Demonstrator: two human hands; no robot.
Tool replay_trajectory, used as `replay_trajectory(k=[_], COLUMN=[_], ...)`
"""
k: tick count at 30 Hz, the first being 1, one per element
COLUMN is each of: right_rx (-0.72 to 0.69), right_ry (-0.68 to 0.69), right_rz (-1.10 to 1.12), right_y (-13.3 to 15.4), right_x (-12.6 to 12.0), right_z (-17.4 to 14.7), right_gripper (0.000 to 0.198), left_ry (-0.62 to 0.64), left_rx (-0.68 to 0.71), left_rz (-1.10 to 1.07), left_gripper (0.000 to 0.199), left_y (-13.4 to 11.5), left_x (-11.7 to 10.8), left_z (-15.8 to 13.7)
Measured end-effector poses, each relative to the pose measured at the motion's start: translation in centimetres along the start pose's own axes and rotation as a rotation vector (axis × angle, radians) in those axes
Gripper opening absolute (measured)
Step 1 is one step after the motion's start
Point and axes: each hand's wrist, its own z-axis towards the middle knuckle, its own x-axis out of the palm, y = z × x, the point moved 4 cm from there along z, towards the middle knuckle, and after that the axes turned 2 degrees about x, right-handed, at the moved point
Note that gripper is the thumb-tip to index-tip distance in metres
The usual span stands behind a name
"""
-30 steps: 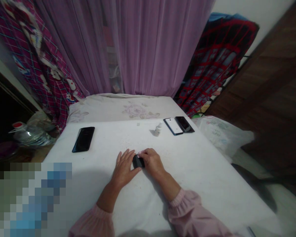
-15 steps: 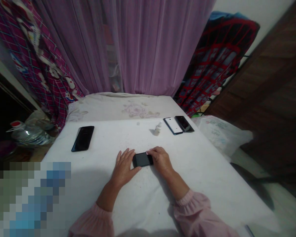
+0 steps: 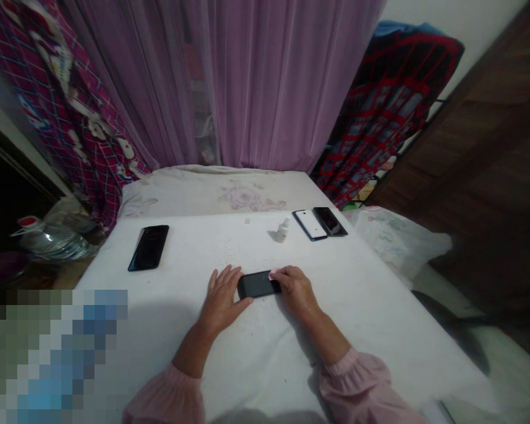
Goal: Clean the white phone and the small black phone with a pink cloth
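A black smartphone (image 3: 257, 285) lies flat on the white-covered surface with its dark screen up. My left hand (image 3: 218, 300) steadies its left end between thumb and index finger, the other fingers spread on the cloth. In my right hand (image 3: 297, 291) the fingertips are pinched on a small pale pink wipe (image 3: 274, 273), which presses on the screen near the phone's top right. The phone's right end is partly hidden under that hand.
A small white bottle (image 3: 283, 230) stands beyond my hands. To its right lie a white-backed phone (image 3: 310, 224) and a black phone (image 3: 331, 221). Another dark phone (image 3: 149, 248) is at the left. A large water bottle (image 3: 55, 238) stands beyond the left edge.
My right hand has slid a little to the right along the screen with the wipe, uncovering more of the phone. The left hand has stayed in place.
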Motion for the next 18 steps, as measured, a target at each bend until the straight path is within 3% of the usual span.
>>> replay_trajectory(k=[10,18], right_rx=[-0.110,-0.055], right_ry=[0.011,-0.014], right_rz=[0.050,0.059], right_y=[4.1,0.4], right_x=[2.9,0.3], right_z=[0.6,-0.3], right_gripper=[0.021,0.027], left_ry=[-0.007,-0.016], left_rx=[-0.001,0.002], left_rz=[0.009,-0.001], left_gripper=[0.054,0.053], left_y=[-0.1,0.1], left_x=[-0.1,0.0], left_z=[0.1,0.0])
